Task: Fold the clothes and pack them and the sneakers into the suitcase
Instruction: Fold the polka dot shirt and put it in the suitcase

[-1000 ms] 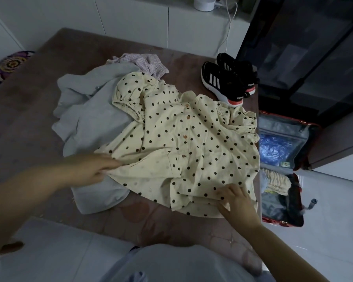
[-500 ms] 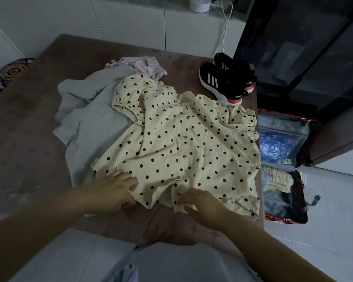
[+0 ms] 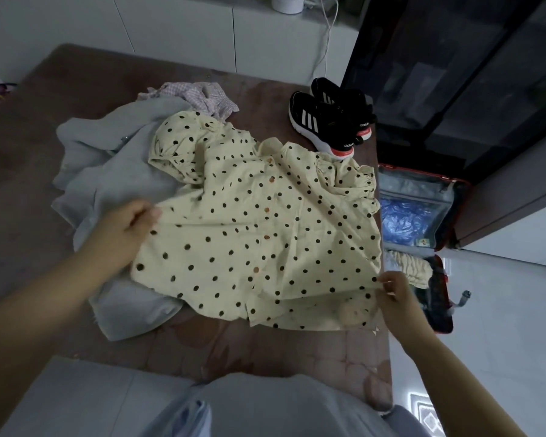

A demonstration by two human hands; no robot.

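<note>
Closest to me, my right hand (image 3: 394,298) has thumb and fingertips pressed together on the near right hem corner of the polka-dot blouse (image 3: 265,234), lifting that edge a little. My left hand (image 3: 123,228) is further up the other side, fingers curled, pinching the blouse's left edge about halfway along.

The blouse lies spread between the two hands, front up. Its long axis runs from the hem by me away to the collar, and the button line tilts slightly right as it recedes. As I read it, the coming fold turns on that line. Each side has to swing inward toward the buttons, and the left hand, already at mid-seam, looks better placed to start.

The cloth is thin, cream and creased, with dark dots, small orange-brown buttons and gathered puffed sleeves. It should flop rather than hold a crease.

Under its left half lies a grey garment (image 3: 114,171), soft and thicker, rumpled on the brown padded surface (image 3: 29,152). Beyond that sits a crumpled pale checked garment (image 3: 202,96). At the far right edge stand the sneakers (image 3: 328,121), black with white stripes and reddish heels.

On the floor to the right, the red-rimmed suitcase (image 3: 423,187) lies open, nearer my right hand.
</note>
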